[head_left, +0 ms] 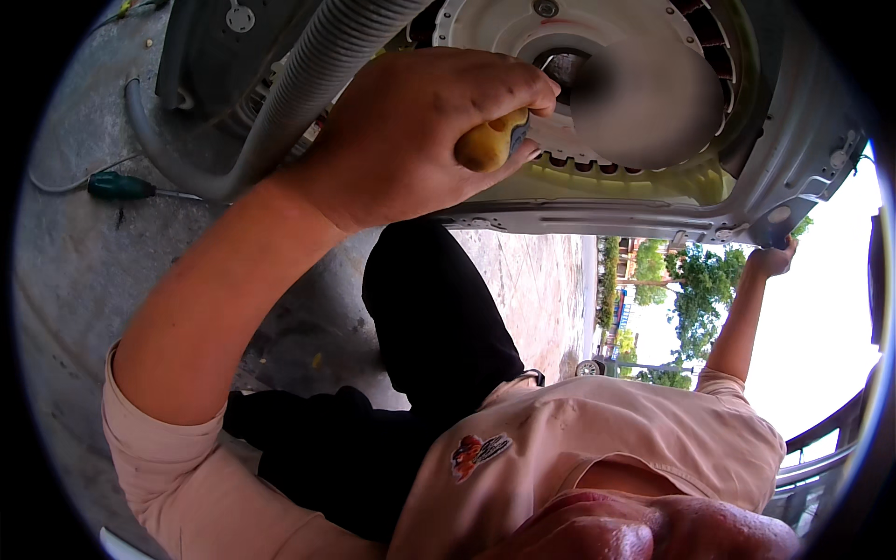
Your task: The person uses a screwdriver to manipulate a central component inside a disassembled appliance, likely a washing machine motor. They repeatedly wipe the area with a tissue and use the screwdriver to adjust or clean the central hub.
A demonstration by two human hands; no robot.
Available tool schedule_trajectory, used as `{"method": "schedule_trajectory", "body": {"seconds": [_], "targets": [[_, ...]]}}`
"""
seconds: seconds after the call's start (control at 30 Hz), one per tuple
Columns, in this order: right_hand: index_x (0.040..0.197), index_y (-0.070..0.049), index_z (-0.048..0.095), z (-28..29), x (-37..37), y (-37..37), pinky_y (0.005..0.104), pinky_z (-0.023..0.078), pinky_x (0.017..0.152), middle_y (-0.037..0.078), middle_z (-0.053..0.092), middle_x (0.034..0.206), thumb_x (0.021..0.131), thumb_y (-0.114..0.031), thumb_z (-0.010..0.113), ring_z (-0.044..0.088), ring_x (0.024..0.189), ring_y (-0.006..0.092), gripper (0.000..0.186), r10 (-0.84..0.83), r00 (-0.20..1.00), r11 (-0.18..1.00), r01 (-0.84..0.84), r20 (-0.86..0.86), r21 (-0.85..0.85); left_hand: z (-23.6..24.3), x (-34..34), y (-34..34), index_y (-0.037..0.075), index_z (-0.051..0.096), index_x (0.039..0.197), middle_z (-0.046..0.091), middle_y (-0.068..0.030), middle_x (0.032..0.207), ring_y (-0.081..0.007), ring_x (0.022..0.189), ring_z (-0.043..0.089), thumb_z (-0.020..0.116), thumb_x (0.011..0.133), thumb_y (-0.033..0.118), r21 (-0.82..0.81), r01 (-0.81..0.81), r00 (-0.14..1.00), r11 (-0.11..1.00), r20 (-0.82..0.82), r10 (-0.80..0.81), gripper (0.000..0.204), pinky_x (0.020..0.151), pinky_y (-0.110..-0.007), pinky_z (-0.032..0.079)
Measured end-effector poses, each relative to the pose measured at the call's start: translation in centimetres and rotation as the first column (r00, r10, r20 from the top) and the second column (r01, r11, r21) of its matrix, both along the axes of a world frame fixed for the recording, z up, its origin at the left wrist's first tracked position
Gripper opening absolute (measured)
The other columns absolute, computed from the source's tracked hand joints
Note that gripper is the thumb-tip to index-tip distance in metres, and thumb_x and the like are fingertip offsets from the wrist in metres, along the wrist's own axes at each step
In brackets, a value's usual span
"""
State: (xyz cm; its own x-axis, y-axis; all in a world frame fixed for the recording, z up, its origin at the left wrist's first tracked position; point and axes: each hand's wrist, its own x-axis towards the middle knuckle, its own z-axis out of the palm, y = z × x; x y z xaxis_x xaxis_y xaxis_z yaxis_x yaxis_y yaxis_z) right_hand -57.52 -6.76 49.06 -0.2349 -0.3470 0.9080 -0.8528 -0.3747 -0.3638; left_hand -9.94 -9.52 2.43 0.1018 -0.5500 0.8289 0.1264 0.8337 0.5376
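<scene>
My left hand [425, 131] is closed around a tool with a rounded yellow handle [482, 151] that has a dark grey band. The fingers hide the tool's working end. The hand is held in front of the round white motor [495, 26] of a washing machine, close to its central hub [563, 67]. A smeared patch covers part of the motor's face. Far to the right, my right hand [775, 257] grips the corner of the machine's grey metal casing [644, 219], fingers bent over its edge.
A thick grey corrugated hose [322, 75] curves down beside my left forearm. On the concrete floor [65, 271] at left lies a green-handled screwdriver [121, 186], near a thin cable. My bent knee [439, 299] is below the casing. Trees [700, 289] stand outside.
</scene>
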Motion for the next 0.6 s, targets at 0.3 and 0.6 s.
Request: {"method": "schedule_trajectory", "body": {"seconds": [0.3,0.6], "targets": [[0.090,0.008,0.060,-1.8,1.9,-1.0,0.0412,0.054,0.064,0.017,0.062,0.093,0.084,-0.027,0.055,0.062,0.078,0.0272,0.035,-0.009,1.000,0.995,0.008,-0.006,-0.100,2.2,-1.3,1.3,0.003,0.060,0.092,0.065,-0.0075,0.097,-0.0111,0.085,0.061,0.068,0.081,0.007,0.215,0.572,0.588,0.792,-0.780,-0.213,0.015,0.078,-0.025,0.050],[0.087,0.007,0.060,-1.8,1.8,-1.3,0.0404,0.054,0.063,0.016,0.060,0.091,0.082,-0.029,0.057,0.061,0.075,0.0268,0.037,-0.007,1.000,0.993,0.004,-0.030,-0.115,0.8,-1.1,0.8,0.005,0.058,0.100,0.063,-0.0098,0.111,-0.0213,0.106,0.060,0.062,0.078,-0.002,0.044,0.087,0.995,0.995,-0.059,-0.084,0.023,0.091,-0.030,0.050]]}}
